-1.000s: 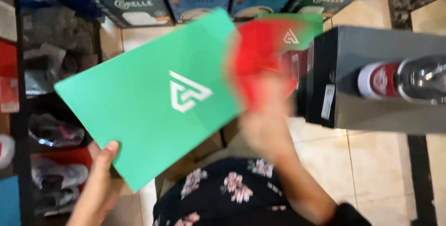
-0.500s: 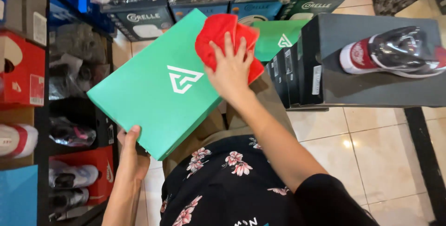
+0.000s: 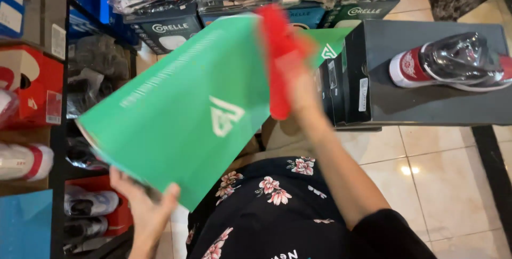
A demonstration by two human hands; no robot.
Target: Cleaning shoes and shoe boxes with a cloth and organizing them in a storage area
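Where shelves stand, green box lid (image 3: pixel 181 115) under red cloth (image 3: pixel 280 62).

Bright, even indoor light; glare spots on the glossy cream floor tiles (image 3: pixel 408 169); the red cloth (image 3: pixel 280 62) seems motion-blurred.

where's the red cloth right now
In the head view, the red cloth is upper centre, in the right hand, against the green box lid's right edge.

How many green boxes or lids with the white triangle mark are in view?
2. One green lid is held at its lower edge by the left hand; a second green box peeks out behind the red cloth. More may be hidden.
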